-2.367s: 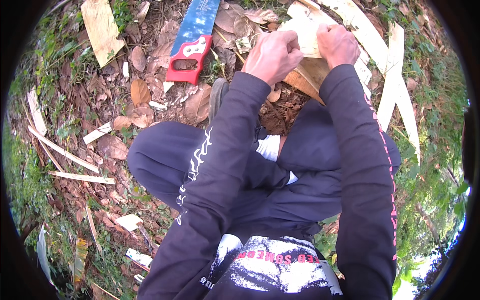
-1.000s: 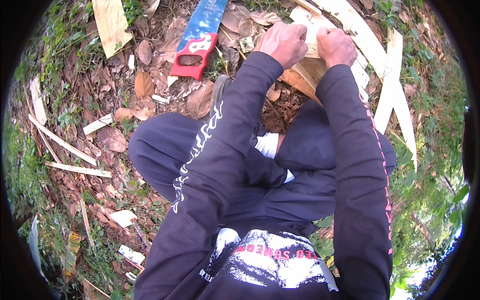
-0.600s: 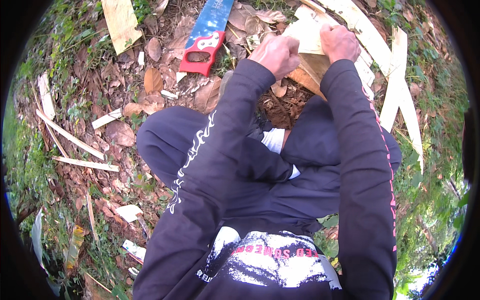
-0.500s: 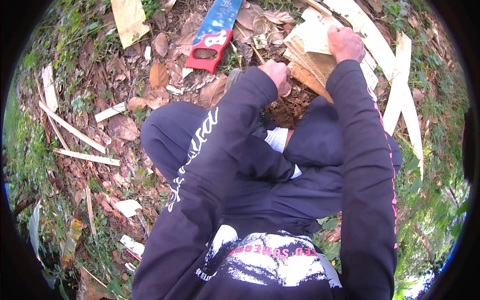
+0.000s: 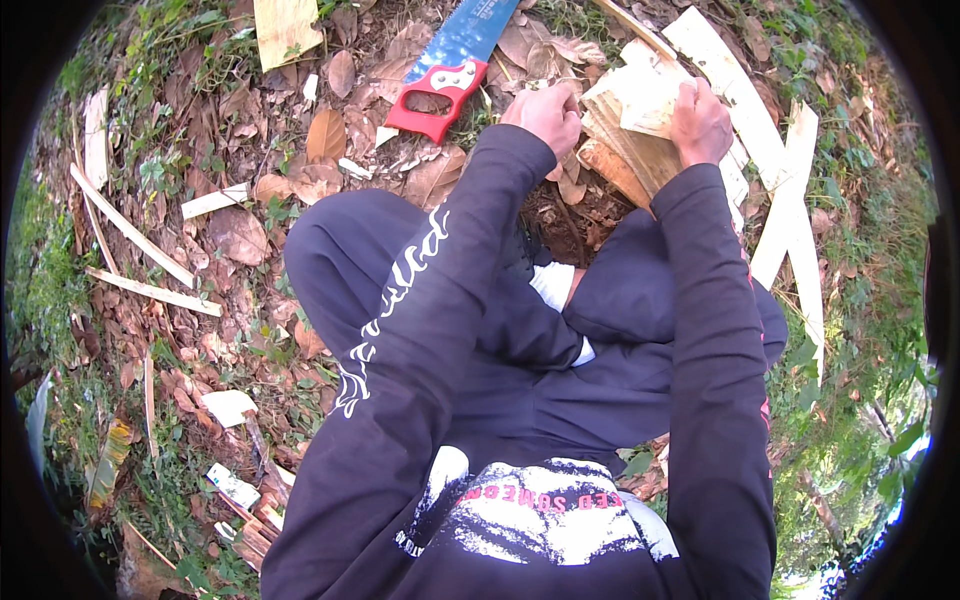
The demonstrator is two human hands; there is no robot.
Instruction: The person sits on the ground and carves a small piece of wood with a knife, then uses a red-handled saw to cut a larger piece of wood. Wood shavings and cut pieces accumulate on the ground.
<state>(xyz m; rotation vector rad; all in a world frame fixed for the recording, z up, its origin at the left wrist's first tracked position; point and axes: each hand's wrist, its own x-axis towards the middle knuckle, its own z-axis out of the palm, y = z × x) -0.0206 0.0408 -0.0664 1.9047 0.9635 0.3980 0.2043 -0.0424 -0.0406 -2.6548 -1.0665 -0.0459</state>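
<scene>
On the ground (image 5: 558, 220), a wood block (image 5: 648, 155) lies right of a saw (image 5: 462, 55). Over the block's far edge, a pale wood piece (image 5: 646, 100) looks light, stiff, apt to split, best held by opposite edges. The right hand (image 5: 702, 125) pinches its right edge; the left hand (image 5: 546, 116) curls, contents unclear.

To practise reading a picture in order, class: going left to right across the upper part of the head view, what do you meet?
Narrow wood strip → pale board → red saw handle → left hand → thin wood piece → right hand → crossing strip at the far right.
</scene>
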